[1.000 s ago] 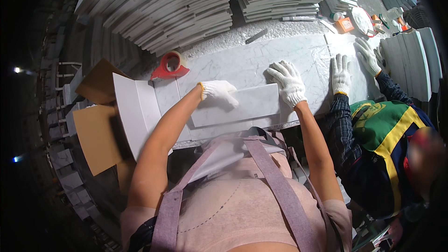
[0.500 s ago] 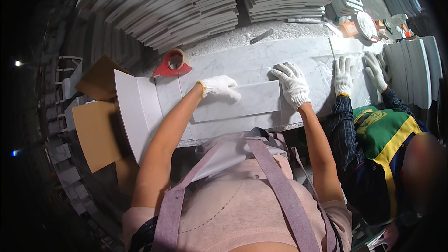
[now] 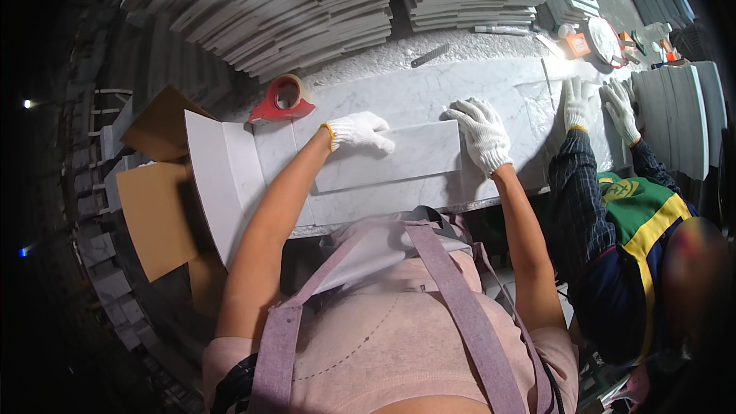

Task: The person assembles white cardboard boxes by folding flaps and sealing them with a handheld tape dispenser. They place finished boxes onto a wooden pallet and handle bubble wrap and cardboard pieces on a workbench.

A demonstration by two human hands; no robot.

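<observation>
Marble tile [image 3: 399, 157] lies flat on the table [image 3: 491, 92]. Left hand [image 3: 359, 130], gloved, rests palm-down on the tile's upper left corner, fingers together. Right hand [image 3: 479, 132] presses flat on its right end, fingers spread. Red tape dispenser [image 3: 282, 100] sits left of the tile.
</observation>
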